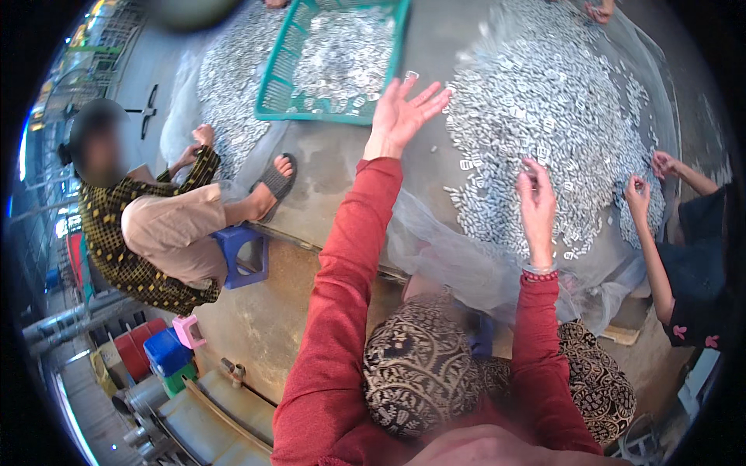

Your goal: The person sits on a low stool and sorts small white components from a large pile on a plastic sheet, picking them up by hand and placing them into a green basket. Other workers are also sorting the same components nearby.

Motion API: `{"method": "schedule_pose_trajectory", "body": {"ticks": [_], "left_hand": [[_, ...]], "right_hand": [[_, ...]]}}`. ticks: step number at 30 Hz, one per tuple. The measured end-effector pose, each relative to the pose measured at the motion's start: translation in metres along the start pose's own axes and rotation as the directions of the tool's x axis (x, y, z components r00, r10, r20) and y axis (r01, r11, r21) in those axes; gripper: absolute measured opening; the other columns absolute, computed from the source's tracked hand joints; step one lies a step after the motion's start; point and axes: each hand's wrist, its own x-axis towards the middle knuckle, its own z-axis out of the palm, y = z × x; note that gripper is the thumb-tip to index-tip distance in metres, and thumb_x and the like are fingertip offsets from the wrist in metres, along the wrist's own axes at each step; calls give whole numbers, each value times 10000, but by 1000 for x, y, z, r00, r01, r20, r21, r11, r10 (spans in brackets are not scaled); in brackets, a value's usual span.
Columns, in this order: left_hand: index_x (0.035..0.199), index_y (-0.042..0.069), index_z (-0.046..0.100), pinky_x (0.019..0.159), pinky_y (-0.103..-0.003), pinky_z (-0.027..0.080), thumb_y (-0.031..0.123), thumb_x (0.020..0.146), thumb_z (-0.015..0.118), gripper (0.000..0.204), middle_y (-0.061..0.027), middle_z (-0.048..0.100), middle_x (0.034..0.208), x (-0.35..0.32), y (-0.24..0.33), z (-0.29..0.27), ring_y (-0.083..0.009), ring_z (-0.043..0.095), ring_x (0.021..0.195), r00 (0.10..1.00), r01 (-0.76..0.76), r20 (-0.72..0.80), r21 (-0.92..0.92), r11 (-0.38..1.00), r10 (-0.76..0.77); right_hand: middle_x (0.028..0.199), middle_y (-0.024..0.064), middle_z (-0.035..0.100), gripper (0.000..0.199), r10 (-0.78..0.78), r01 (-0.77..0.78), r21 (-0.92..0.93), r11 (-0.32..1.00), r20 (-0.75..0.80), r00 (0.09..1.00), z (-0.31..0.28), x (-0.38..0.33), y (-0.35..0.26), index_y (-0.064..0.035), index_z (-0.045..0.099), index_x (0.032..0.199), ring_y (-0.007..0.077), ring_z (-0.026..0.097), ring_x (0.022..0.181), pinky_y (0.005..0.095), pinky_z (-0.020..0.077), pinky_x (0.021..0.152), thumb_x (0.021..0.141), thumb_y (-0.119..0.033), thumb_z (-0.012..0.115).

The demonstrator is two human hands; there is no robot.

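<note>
A large heap of small, silver, buckle-shaped pieces [536, 101] spreads in front of me on the right. My left hand [404, 113] reaches out near the front right corner of a green plastic basket [268, 93], palm up with the fingers spread. One loose buckle-shaped piece [410, 75] shows just beyond its fingertips, apparently in the air. More such pieces lie inside the basket. Over the near part of the heap, my right hand [538, 206] has its fingers curled together. Whatever they may hold is too small to make out.
A co-worker [148, 225] sits on a blue stool [241, 252] at the left, hands beside another heap [241, 78]. At the right, another person's hands [649, 182] work by the heap's edge. Translucent sheeting [451, 248] lies along the near side. Coloured bins [165, 349] stand lower left.
</note>
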Motion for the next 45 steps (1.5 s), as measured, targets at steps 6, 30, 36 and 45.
{"method": "schedule_pose_trajectory", "body": {"ticks": [6, 30, 36, 45], "left_hand": [[1211, -86, 375, 974, -508, 330, 29, 764, 539, 490, -279, 420, 1205, 75, -33, -53, -416, 357, 1193, 933, -172, 268, 918, -357, 239], [928, 7, 446, 651, -421, 478, 72, 741, 586, 242, -190, 544, 799, 80, -51, -109, -380, 559, 755, 843, -253, 537, 438, -862, 26], [1049, 2, 550, 607, -319, 482, 116, 756, 619, 322, -82, 619, 743, 98, -32, -107, -186, 608, 612, 973, -69, 155, 905, -420, 174], [1090, 26, 546, 827, -352, 439, 263, 769, 644, 411, -176, 577, 1051, 81, -90, -101, -276, 562, 961, 904, -139, 320, 847, -513, 283]], "right_hand": [[646, 18, 536, 227, 132, -113, -153, 982, 124, 983, 9, -5, 5, -85, 587, 1052, 84, 445, 531, 234, 382, 510, 829, -79, 540], [786, 63, 619, 160, 154, -141, -87, 986, 173, 973, 0, 4, 13, -45, 627, 943, 116, 511, 593, 250, 415, 562, 813, -53, 534], [775, 53, 619, 176, 147, -135, -86, 987, 144, 979, -5, 3, 16, -50, 629, 961, 94, 518, 607, 238, 424, 578, 817, -61, 531], [678, 51, 591, 169, 213, -196, -114, 974, 164, 963, -3, 5, 23, -53, 627, 960, 87, 506, 589, 242, 414, 567, 826, -90, 531]]}}
